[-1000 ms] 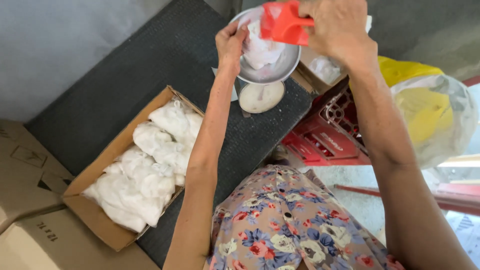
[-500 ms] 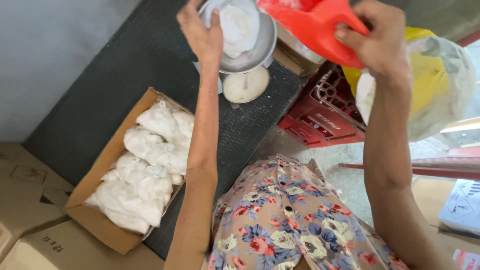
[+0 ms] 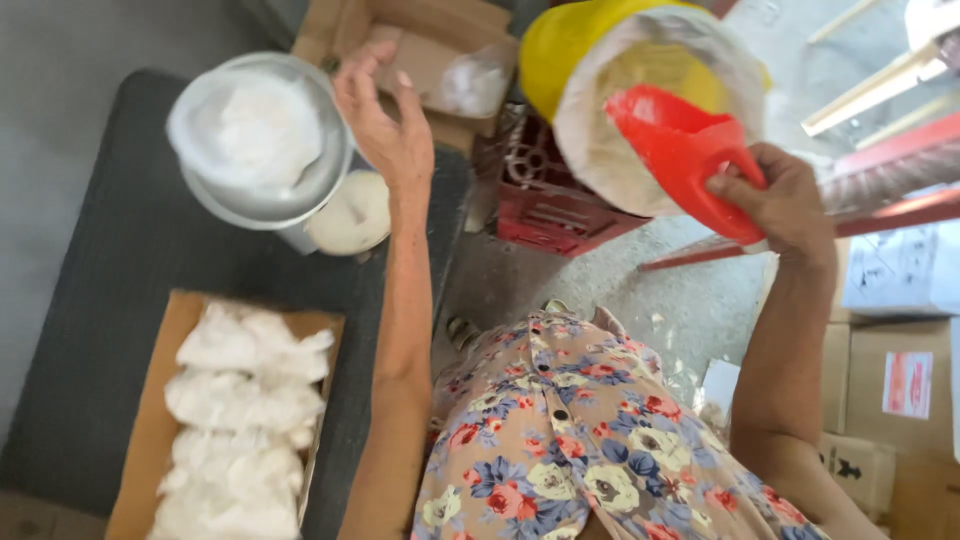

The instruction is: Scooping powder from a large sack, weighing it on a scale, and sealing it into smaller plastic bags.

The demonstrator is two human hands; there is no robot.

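My right hand [image 3: 778,197] grips a red plastic scoop [image 3: 681,152] and holds it at the mouth of a yellow sack [image 3: 600,40] lined with clear plastic. My left hand [image 3: 385,118] hovers with fingers spread beside the rim of a metal scale pan [image 3: 300,190]. In the pan sits a clear bag of white powder [image 3: 250,130]. The round white dial of the scale [image 3: 352,213] shows under the pan.
A cardboard box [image 3: 150,430] of filled white bags [image 3: 240,420] lies on the dark mat [image 3: 110,300] at lower left. A red crate [image 3: 560,210] stands under the sack. Another open carton [image 3: 420,50] is behind the scale; more cartons [image 3: 890,380] at right.
My right hand has carried the red scoop from over the scale pan rightward to the yellow sack. My left hand has come off the bag in the pan and opened.
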